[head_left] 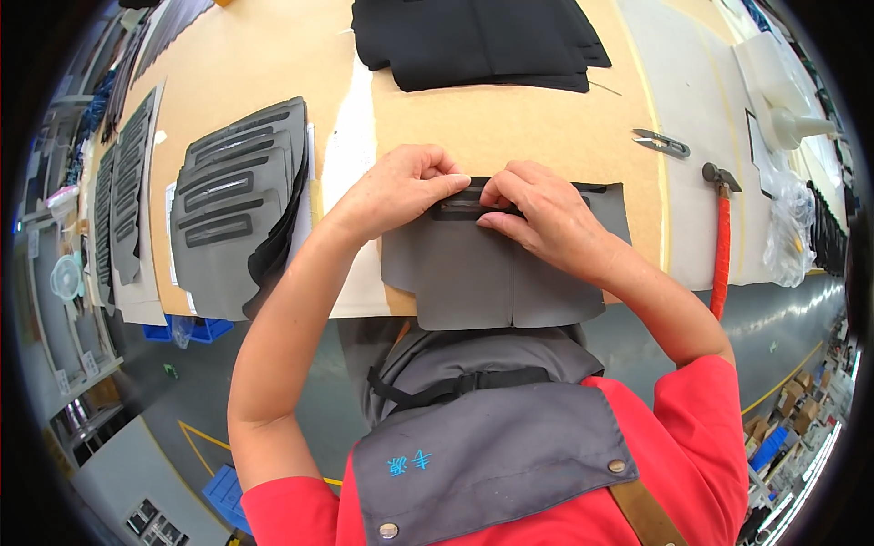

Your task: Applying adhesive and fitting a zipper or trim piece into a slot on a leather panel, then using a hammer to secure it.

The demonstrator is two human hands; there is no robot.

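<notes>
While both hands' fingers pinched shut on a dark strip (pixel 469 206), left hand (pixel 405 187) and right hand (pixel 546 214) pressed it onto the grey fabric panel (pixel 482 278) lying flat on the tabletop (pixel 510 127), steadying alignment.

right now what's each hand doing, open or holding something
Left hand: fingers pinched shut on the grey fabric panel at its slot.
Right hand: fingers pinched shut on the same panel.

Both hands (pixel 401 187) (pixel 537 214) together, fingers pinched.
</notes>
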